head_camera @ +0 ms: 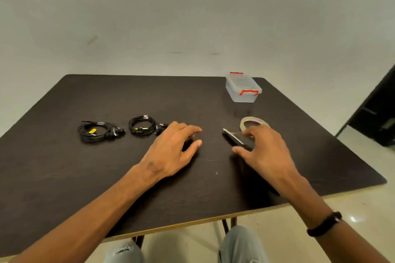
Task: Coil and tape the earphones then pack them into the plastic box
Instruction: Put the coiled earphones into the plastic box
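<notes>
A dark brown table (64, 177) was seen from above, set against a pale wall. Two bundles of black earphones were noted on its left half. The left coil (99, 131) carried a small yellow tag and lay flat on the surface. The right coil (144, 125) lay just beside it, also flat, with a yellow tag and what looked like a strip of tape at its far edge. The two coils were apart, not touching.

The plastic box (243, 89), clear with red clips and its lid on, was recorded at the far right of the table, well apart from the coils. A roll of clear tape (253, 123) lay flat nearer the person, between the box and the right hand.

The left hand (174, 149) was held just above the table near the right coil, fingers spread and curved, nothing gripped; a dark shape under the fingertips could not be made out. The right hand (264, 147) was likewise loosely spread, with its thumb touching or just beside a black-handled cutter (234, 139) lying on the table; whether the cutter was actually grasped could not be told. A thin pale strand was seen at the right fingertips, too small to identify.

A black band (324, 224) was worn on the right wrist. Light trousers showed below the table edge.
</notes>
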### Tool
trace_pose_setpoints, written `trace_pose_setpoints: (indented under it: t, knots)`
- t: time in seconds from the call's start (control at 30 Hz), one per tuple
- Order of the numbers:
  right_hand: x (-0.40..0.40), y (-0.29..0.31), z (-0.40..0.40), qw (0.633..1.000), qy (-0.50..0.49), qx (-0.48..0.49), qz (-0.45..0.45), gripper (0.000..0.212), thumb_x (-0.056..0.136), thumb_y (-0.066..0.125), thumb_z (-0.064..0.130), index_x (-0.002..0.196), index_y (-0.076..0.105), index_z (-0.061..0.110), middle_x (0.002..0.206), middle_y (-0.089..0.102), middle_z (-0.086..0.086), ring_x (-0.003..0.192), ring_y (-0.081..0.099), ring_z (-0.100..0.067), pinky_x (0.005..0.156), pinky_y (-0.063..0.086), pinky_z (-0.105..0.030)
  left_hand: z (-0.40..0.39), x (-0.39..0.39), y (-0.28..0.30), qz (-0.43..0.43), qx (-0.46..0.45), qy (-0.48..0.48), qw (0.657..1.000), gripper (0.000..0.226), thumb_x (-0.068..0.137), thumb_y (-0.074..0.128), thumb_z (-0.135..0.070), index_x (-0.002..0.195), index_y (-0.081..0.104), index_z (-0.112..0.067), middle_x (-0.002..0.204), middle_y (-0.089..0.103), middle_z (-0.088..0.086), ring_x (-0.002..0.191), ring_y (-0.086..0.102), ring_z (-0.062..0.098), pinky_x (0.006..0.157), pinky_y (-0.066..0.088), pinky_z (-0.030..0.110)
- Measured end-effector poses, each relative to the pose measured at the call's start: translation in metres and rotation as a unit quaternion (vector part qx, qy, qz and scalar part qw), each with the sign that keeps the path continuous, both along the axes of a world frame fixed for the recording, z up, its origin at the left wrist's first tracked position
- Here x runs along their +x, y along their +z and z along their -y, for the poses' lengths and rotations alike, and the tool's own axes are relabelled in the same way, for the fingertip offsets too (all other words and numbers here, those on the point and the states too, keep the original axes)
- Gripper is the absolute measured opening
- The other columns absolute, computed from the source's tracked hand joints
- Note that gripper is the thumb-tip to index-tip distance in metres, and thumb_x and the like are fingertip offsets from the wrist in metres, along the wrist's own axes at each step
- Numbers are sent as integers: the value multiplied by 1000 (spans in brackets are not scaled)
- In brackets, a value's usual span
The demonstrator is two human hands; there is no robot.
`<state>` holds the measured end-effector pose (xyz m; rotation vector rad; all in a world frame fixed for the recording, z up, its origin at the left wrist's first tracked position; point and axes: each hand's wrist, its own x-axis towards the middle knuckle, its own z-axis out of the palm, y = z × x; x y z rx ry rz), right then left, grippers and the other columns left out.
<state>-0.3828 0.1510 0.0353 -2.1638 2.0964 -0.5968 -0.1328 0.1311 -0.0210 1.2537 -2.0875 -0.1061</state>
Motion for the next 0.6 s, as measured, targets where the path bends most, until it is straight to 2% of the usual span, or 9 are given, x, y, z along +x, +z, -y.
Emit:
trace_pose_setpoints:
  t: [0.1,0.23,0.3,0.37,0.47,0.53,0.6]
  knots:
    - [-20,0,-10,996,-43,71,27,66,77,85,56,132,67,24,127,68,2,112,65,-18,96,59,-42,2,-18,0,-16,39,0,999,46,101,59,-49,143,57,-31,116,64,-13,111,51,7,99,41,20]
    - [-35,-2,-13,993,-42,93,54,50,83,83,51,125,72,26,118,72,4,105,66,-15,94,59,-40,22,-64,16,-85,100,26,991,51,96,66,-52,143,57,-35,123,66,-10,120,52,12,106,46,32]
    - [-41,-4,-14,995,-18,87,50,44,87,81,47,125,74,26,116,73,7,104,67,-13,94,59,-39,38,-91,28,-79,160,24,984,66,88,74,-57,147,52,-36,129,66,-4,125,53,17,109,46,38]
    - [-45,-5,-14,996,11,79,45,42,89,79,44,127,74,27,120,73,7,106,67,-12,95,59,-37,52,-116,36,-35,196,18,980,82,80,79,-63,150,46,-38,132,67,-1,127,56,23,110,48,47]
    - [-49,-6,-15,996,43,66,33,46,90,77,48,132,72,30,129,66,6,114,62,-13,99,56,-38,66,-143,33,34,191,43,980,87,78,81,-61,152,40,-40,131,66,-3,130,54,27,107,46,52]
    - [-54,-5,-19,997,41,56,32,48,93,73,50,137,66,33,133,58,6,121,53,-14,104,53,-41,70,-148,29,30,177,57,982,87,78,82,-58,151,40,-40,129,67,-4,128,55,26,105,45,52]
    - [-62,-6,-25,998,18,50,14,41,97,68,48,135,65,36,128,57,7,119,51,-13,103,52,-41,72,-147,24,4,172,63,983,83,78,83,-55,149,43,-40,125,69,-6,126,57,24,105,46,50]
